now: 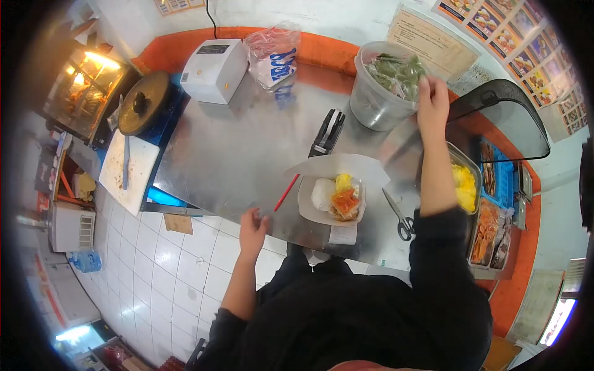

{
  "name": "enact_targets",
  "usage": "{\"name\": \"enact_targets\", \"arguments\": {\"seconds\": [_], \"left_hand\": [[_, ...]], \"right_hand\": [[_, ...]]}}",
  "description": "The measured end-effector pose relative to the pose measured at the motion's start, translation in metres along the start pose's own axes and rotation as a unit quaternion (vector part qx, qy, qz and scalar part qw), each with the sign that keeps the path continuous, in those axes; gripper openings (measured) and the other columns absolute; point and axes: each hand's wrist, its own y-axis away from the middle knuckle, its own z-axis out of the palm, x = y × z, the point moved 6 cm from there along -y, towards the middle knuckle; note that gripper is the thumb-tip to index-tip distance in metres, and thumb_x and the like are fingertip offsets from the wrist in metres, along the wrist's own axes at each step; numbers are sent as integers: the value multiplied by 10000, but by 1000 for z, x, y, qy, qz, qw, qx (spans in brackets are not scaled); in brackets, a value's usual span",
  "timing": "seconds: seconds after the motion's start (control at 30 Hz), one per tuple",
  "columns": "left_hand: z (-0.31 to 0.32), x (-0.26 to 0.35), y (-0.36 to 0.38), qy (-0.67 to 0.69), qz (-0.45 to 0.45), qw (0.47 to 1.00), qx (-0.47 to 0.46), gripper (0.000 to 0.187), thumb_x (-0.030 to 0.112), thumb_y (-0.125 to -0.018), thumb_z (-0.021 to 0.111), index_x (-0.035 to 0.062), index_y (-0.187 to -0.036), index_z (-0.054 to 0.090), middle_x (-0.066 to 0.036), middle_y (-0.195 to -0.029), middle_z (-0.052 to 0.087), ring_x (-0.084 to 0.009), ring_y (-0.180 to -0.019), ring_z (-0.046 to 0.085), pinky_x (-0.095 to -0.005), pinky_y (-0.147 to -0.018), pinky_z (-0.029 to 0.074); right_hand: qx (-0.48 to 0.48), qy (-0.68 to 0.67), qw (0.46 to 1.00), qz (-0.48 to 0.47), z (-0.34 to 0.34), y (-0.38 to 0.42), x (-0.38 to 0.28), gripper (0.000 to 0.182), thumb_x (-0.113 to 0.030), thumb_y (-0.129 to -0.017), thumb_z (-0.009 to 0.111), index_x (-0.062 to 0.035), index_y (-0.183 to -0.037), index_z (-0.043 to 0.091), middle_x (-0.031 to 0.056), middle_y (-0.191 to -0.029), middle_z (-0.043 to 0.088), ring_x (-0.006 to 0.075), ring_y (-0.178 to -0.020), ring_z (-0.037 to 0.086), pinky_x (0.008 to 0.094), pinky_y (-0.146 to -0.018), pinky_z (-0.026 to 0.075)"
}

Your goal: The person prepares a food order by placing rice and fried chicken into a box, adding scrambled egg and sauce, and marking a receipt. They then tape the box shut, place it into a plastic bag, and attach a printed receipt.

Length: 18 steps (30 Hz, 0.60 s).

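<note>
My right hand (433, 102) is at the rim of a clear plastic bucket (380, 108), its fingers curled down beside the plastic packets of green leaves (396, 73) inside. What the fingertips grip, if anything, is hidden. By the counter's front edge, my left hand (252, 232) holds nothing, thumb and fingers apart. Between my arms an open paper food box (315, 216) contains white rice (322, 194), a yellow food piece (343, 181) and orange-brown topped meat (345, 203). A paper slip (343, 234) lies at its front, and a red pen (286, 192) to its left.
Scissors (399, 216) lie right of the box; a black tape dispenser (328, 133) is behind it. A white printer (213, 70) and a plastic bag (273, 59) stand farther back. Food trays (486, 232) line the right; a knife (126, 162) rests on a cutting board (139, 176) leftward.
</note>
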Motion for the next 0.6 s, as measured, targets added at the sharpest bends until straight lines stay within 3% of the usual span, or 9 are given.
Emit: {"name": "enact_targets", "arguments": {"seconds": [0.07, 0.13, 0.2, 0.27, 0.4, 0.5, 0.6], "left_hand": [[20, 31, -15, -171, 100, 980, -6, 360, 212, -748, 625, 75, -1058, 504, -115, -911, 511, -232, -778, 558, -339, -678, 447], [39, 49, -23, -230, 110, 967, -31, 335, 244, -756, 608, 76, -1028, 508, -118, -912, 518, -260, -790, 556, -359, -679, 449], [49, 57, -32, -289, 120, 948, -55, 317, 276, -764, 590, 77, -998, 513, -122, -912, 525, -288, -802, 554, -379, -681, 450], [61, 54, -37, -365, 93, 919, -116, 254, 282, -782, 555, 75, -922, 510, -107, -890, 539, -307, -805, 548, -394, -678, 449], [62, 48, -37, -368, 135, 912, -124, 225, 277, -799, 538, 69, -872, 495, -103, -851, 546, -310, -800, 548, -400, -669, 444], [42, 36, -31, -311, 96, 940, -107, 217, 264, -813, 521, 57, -879, 511, -121, -827, 559, -309, -778, 550, -396, -659, 440], [18, 28, -18, -242, 100, 962, -72, 208, 243, -830, 513, 43, -884, 530, -128, -791, 569, -287, -735, 551, -362, -641, 434]], "right_hand": [[-104, -137, 980, 96, -8, 64, -27, 97, -102, -837, 503, -15, -870, 531, 8, -756, 476, 89, -663, 425, 220, -616, 381], [-230, -162, 955, 90, 8, 135, -22, 75, -97, -815, 542, -27, -841, 530, -6, -758, 465, 77, -682, 444, 213, -610, 374], [-383, -20, 921, 65, 27, 176, -46, 85, -106, -804, 561, -27, -836, 551, 3, -779, 481, 79, -709, 459, 211, -616, 379], [-379, -15, 915, 137, 40, 202, -34, 104, -129, -782, 588, -39, -834, 591, 34, -806, 500, 134, -729, 492, 241, -635, 401], [-311, 34, 942, 120, 46, 248, 2, 125, -152, -750, 615, -67, -841, 623, 66, -844, 502, 203, -772, 515, 280, -663, 418], [-286, -10, 951, 115, 48, 270, 18, 127, -173, -732, 625, -86, -824, 641, 90, -882, 493, 247, -810, 515, 311, -685, 423], [-308, 29, 941, 137, 54, 287, 30, 190, -172, -740, 618, -99, -915, 617, 94, -917, 494, 248, -842, 518, 316, -695, 427]]}}
